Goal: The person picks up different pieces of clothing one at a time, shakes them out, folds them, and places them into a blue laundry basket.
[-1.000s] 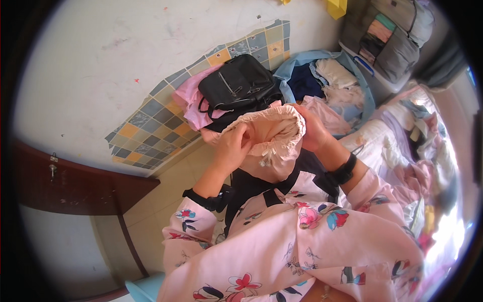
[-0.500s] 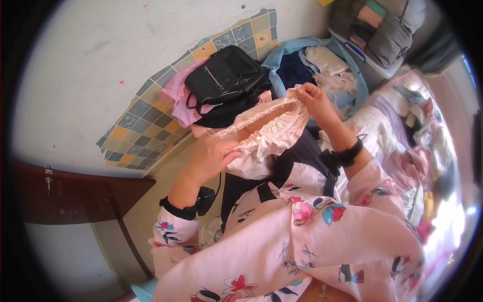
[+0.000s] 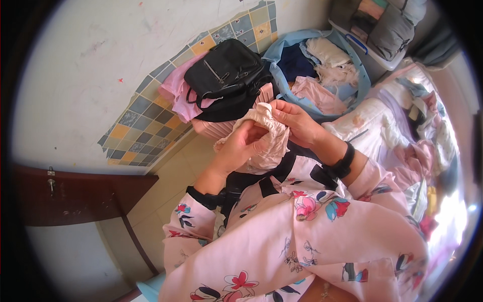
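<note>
- My left hand (image 3: 234,156) is coming in from the cloth's outer end and is now holding crumpled folds near its middle.
- My right hand (image 3: 301,126) is dropping from its raised place half a second ago and is pinching the cloth's edge closer to my left.
- Between them, the cloth (image 3: 269,153) is bunching into a small crumpled wad; its wide, stretched opening is closing up, and its buttons are no longer showing.
- The pink clothes (image 3: 317,93) in the tub are showing again, my right hand no longer covering them.
- More of the ribbed pink case (image 3: 214,129) is showing beyond my left hand.
</note>
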